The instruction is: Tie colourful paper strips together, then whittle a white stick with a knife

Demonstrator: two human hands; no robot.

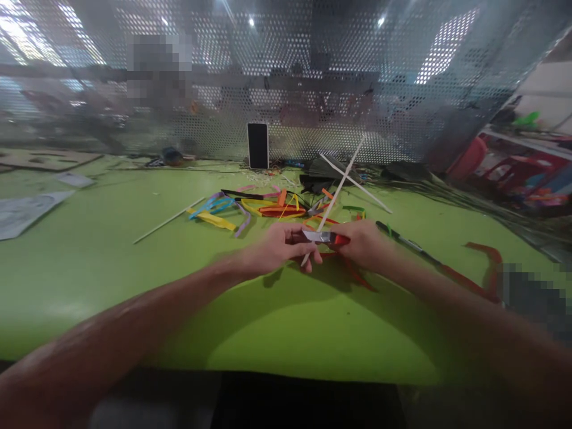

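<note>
Over the middle of the green table, my left hand [280,250] is closed on the lower end of a pale stick frame [339,185], two thin strips crossed in an X. The longer strip slants up and to the right, away from me. My right hand [364,243] grips the red handle of a cutter knife [325,237]. Its metal blade points left and lies across the strip, close to my left fingers. Red ribbon [357,277] hangs or lies beneath my hands; where it begins is hidden.
Colourful strips [218,220] lie behind my hands on the green table [111,262]. A thin stick [168,220] and paper [31,211] are on the left. A phone [258,146] stands against the perforated metal screen [286,77]. At right are a dark pen-like tool [409,243] and red ribbon [494,262].
</note>
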